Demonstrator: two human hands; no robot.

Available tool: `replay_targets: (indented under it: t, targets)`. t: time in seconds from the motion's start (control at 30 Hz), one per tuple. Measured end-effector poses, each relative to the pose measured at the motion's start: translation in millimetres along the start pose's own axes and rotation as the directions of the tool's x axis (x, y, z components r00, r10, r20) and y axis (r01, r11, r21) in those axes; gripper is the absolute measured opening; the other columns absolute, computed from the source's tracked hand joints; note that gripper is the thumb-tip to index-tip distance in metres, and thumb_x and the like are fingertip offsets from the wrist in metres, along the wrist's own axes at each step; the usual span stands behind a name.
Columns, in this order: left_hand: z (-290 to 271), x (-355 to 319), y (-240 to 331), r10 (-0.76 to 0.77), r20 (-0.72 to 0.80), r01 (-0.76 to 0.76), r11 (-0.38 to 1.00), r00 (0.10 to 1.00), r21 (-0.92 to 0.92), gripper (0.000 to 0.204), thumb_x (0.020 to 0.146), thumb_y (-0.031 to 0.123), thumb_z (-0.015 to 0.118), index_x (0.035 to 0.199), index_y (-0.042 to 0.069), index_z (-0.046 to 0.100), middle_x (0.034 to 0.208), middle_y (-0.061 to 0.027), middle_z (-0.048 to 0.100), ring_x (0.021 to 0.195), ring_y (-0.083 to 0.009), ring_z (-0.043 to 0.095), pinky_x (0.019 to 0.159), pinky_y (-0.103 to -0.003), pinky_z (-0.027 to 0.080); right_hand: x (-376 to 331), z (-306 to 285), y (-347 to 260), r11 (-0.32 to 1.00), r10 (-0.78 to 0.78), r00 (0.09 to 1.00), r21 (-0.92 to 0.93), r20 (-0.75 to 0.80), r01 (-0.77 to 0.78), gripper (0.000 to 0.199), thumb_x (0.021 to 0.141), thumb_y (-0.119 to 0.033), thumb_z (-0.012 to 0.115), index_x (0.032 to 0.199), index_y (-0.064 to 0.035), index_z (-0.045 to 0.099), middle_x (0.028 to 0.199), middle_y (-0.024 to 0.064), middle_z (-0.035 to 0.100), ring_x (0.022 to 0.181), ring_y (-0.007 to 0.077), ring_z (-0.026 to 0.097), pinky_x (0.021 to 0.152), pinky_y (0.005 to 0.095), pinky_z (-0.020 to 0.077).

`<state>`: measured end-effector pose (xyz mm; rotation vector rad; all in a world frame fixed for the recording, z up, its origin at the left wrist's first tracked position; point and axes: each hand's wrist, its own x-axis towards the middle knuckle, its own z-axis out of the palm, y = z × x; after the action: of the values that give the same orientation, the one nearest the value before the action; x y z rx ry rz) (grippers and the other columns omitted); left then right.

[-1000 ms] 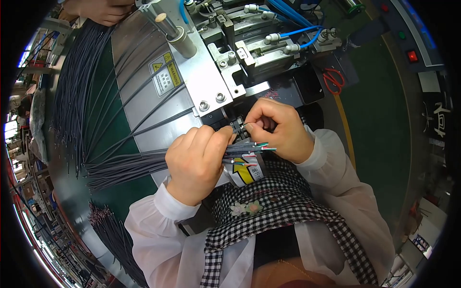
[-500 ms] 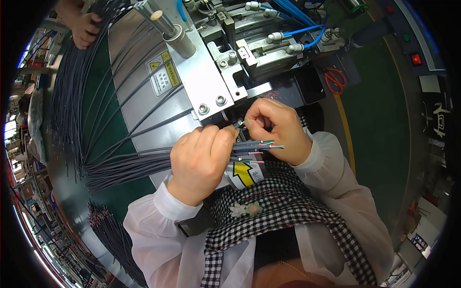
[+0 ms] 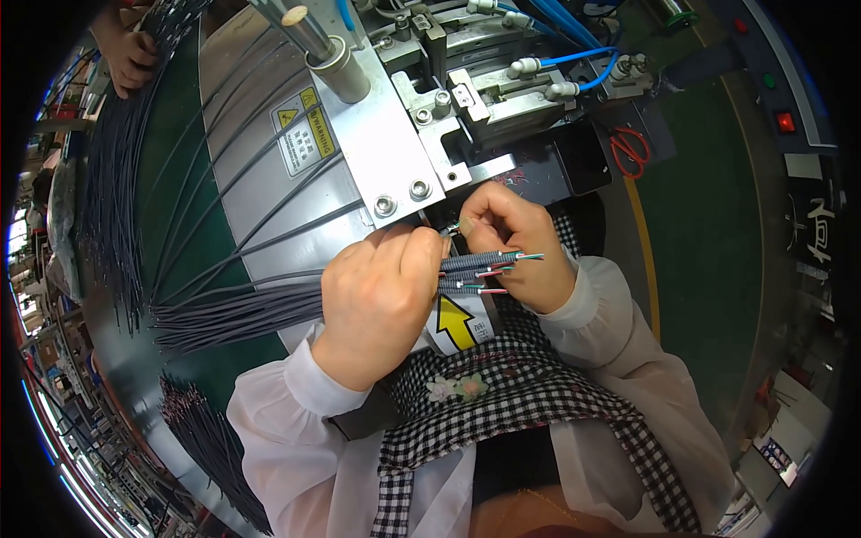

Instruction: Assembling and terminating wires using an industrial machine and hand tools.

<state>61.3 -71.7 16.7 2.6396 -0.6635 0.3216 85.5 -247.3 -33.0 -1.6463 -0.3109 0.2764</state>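
My left hand (image 3: 377,291) is closed around a bundle of dark grey cables (image 3: 242,311). Their ribbed ends (image 3: 471,262) stick out past its fingers to the right, with thin red, green and white wires bared at the tips. My right hand (image 3: 520,242) pinches the fine wires at the end of one cable, just beyond my left fingertips; the fingers partly hide them. Both hands are close below the front edge of a metal machine plate (image 3: 395,148). Several single cables (image 3: 300,221) run from that plate toward the left.
A machine with metal clamps (image 3: 502,99) and blue air hoses (image 3: 574,59) stands ahead. Red-handled scissors (image 3: 630,152) lie to its right. More cables (image 3: 121,197) hang over the green bench at left, near another person's hand (image 3: 130,61). A second cable bundle (image 3: 211,439) lies lower left.
Both hands stay near the plate's edge and keep their grips, with only slight finger shifts. The cable ends in my left hand have tilted a little. The other person's hand has moved left.
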Motion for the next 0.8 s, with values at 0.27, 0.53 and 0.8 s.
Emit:
replay_targets:
  t: [0.27,0.53,0.8]
  targets:
    - [-1.7,-0.8,-0.5,0.008,0.052,-0.007,0.999,0.999,-0.033,0.023,0.067,0.004,0.072,0.083,0.008,0.056,0.069,-0.0067,0.056,0.060,-0.0266,0.057,0.054,-0.037,0.044,2.2,1.2,4.5,0.952,0.205,0.978,0.227,0.026,-0.206,0.004,0.090,-0.004,0.056,0.087,-0.0015,0.056,0.071,-0.0049,0.051,0.062,0.0010,0.044,0.055,0.0181,0.0353]
    - [0.0,-0.8,-3.5,0.001,0.081,0.006,0.996,0.997,-0.086,0.025,0.065,0.002,0.071,0.086,0.008,0.058,0.073,-0.0068,0.058,0.064,-0.0268,0.058,0.056,-0.037,0.045,6.7,2.7,2.9,0.801,0.408,0.906,0.433,0.108,-0.413,0.009,0.090,-0.010,0.056,0.085,-0.0022,0.058,0.071,-0.0044,0.053,0.060,0.0017,0.045,0.053,0.0196,0.0359]
    - [-14.8,-10.4,-17.9,0.083,0.076,-0.073,0.989,0.994,-0.126,0.038,0.063,-0.001,0.069,0.099,0.008,0.065,0.078,-0.0076,0.060,0.069,-0.0258,0.061,0.060,-0.035,0.047,9.7,-3.0,6.4,0.670,0.467,0.851,0.531,0.240,-0.518,0.010,0.090,-0.013,0.052,0.087,-0.0054,0.058,0.067,-0.0057,0.048,0.057,0.0029,0.041,0.050,0.0195,0.0315]
